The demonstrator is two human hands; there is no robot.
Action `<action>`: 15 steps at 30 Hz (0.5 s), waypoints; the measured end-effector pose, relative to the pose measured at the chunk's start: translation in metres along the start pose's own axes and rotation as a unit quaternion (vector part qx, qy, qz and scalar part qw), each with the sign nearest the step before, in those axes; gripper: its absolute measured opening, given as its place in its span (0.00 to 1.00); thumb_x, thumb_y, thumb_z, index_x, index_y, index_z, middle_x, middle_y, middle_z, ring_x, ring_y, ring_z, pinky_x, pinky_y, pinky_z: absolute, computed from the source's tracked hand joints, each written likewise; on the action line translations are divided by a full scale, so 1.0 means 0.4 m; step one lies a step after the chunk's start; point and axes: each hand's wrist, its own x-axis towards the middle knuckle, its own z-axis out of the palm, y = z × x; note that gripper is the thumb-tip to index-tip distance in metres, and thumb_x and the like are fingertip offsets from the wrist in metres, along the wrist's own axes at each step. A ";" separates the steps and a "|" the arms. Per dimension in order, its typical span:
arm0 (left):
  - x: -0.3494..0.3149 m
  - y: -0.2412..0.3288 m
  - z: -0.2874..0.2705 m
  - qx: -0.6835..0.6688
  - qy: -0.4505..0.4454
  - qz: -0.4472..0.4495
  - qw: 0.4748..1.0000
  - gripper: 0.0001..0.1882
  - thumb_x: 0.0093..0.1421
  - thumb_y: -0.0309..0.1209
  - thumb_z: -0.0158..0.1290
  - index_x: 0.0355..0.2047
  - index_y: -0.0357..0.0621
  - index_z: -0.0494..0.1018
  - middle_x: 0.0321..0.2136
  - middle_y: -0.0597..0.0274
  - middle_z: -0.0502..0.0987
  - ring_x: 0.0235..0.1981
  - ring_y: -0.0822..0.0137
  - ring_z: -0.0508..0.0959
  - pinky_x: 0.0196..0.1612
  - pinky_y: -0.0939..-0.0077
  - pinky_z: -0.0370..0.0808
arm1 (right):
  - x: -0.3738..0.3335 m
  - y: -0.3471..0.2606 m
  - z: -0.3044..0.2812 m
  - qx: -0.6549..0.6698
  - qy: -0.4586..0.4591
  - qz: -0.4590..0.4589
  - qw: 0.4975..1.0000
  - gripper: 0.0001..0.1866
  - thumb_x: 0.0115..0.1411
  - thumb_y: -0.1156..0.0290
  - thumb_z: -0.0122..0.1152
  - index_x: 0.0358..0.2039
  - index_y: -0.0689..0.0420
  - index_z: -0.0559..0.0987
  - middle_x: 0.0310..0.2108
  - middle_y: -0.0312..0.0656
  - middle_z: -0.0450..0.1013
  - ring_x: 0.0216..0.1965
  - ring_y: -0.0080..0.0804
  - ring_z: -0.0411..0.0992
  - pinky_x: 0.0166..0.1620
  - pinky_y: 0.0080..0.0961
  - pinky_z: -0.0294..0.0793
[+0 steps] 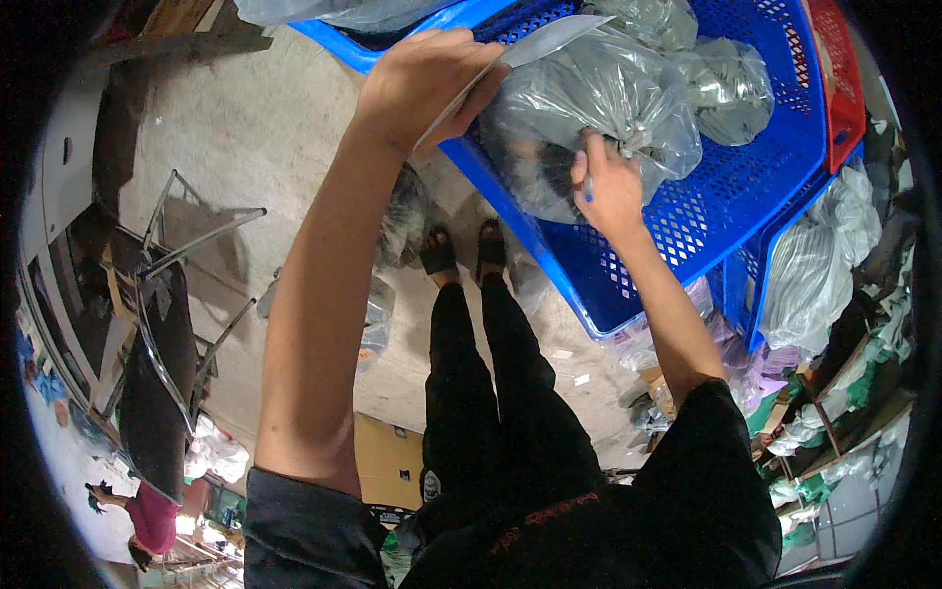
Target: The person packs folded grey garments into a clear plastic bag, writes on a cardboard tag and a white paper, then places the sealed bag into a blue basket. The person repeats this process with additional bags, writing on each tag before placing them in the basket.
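Note:
My left hand (432,83) is closed on a thin white sheet (549,44), which sticks out on both sides of the fist. It is above the near rim of a blue plastic basket (706,236). Inside the basket lies a large clear plastic bag (559,93), gathered and knotted at the top, with dark contents that I cannot make out. My right hand (610,187) has its fingers curled against the bag, just beside the knot. A small bluish thing shows at its fingers, too small to name.
More filled clear bags (728,88) lie farther back in the basket. A red basket (839,88) stands behind it, and a bulky plastic bag (824,265) is on the right. At left a metal-legged chair (162,334) lies tipped over. A cardboard box (388,456) sits near my legs.

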 end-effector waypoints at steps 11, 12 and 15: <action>-0.004 -0.003 0.010 -0.010 0.010 -0.016 1.000 0.05 0.61 0.35 0.56 0.30 0.50 0.75 0.24 0.59 0.74 0.31 0.53 0.77 0.35 0.61 0.75 | 0.026 0.077 0.015 0.051 -0.014 0.000 0.999 0.14 0.51 0.76 0.57 0.40 0.61 0.80 0.40 0.54 0.74 0.43 0.57 0.74 0.48 0.47 0.74; -0.006 -0.002 0.012 -0.023 0.019 -0.021 0.999 0.05 0.60 0.34 0.57 0.30 0.50 0.75 0.24 0.59 0.73 0.30 0.53 0.76 0.34 0.61 0.75 | 0.024 0.070 0.033 0.069 -0.033 0.025 0.997 0.14 0.51 0.76 0.57 0.40 0.61 0.80 0.42 0.56 0.75 0.43 0.57 0.75 0.48 0.47 0.74; -0.006 -0.001 0.017 -0.044 0.032 -0.035 0.998 0.04 0.58 0.32 0.59 0.29 0.49 0.75 0.23 0.59 0.73 0.29 0.52 0.76 0.32 0.61 0.74 | 0.031 0.063 0.101 0.048 -0.024 0.024 0.998 0.15 0.53 0.74 0.56 0.41 0.62 0.80 0.42 0.59 0.76 0.44 0.58 0.76 0.47 0.50 0.75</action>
